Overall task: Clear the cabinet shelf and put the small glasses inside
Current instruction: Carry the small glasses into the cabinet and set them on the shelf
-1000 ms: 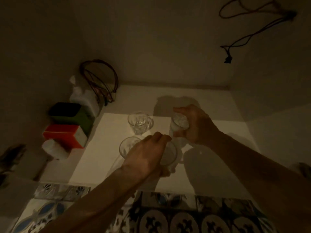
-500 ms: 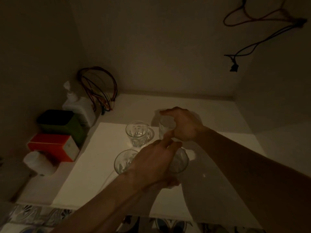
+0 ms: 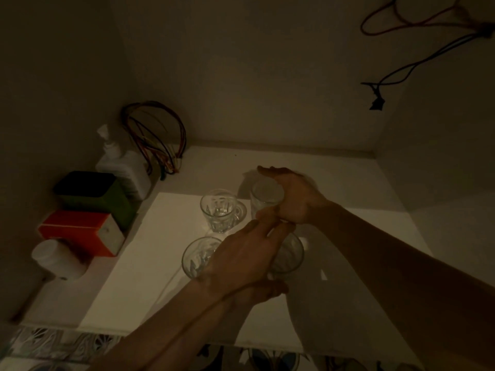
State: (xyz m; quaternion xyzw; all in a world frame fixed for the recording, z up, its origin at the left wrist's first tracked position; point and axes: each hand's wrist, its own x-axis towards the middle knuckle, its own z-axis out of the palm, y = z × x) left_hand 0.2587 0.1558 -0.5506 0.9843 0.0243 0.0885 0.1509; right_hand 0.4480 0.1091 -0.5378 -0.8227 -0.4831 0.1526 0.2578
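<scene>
Several small clear glasses stand on the white shelf (image 3: 348,183) inside a dim cabinet. My right hand (image 3: 292,196) is wrapped around one glass (image 3: 263,198) at the back, thumb and fingers on either side of it. My left hand (image 3: 246,258) covers and grips a second glass (image 3: 290,254) nearer the front. Two glasses stand free to the left: one at the back (image 3: 219,210), one at the front (image 3: 197,257), partly hidden by my left hand.
Along the left wall stand a white pump bottle (image 3: 126,167), a green box (image 3: 93,194), a red box (image 3: 80,231) and a white jar (image 3: 57,259). A bundle of wires (image 3: 155,135) leans in the back corner. Cords (image 3: 401,68) hang on the right wall. Patterned tiles (image 3: 53,346) lie below the shelf edge.
My right hand has carried its glass further back and set it lower beside the back glass. My left hand has stayed on its glass. The view has shifted forward into the cabinet.
</scene>
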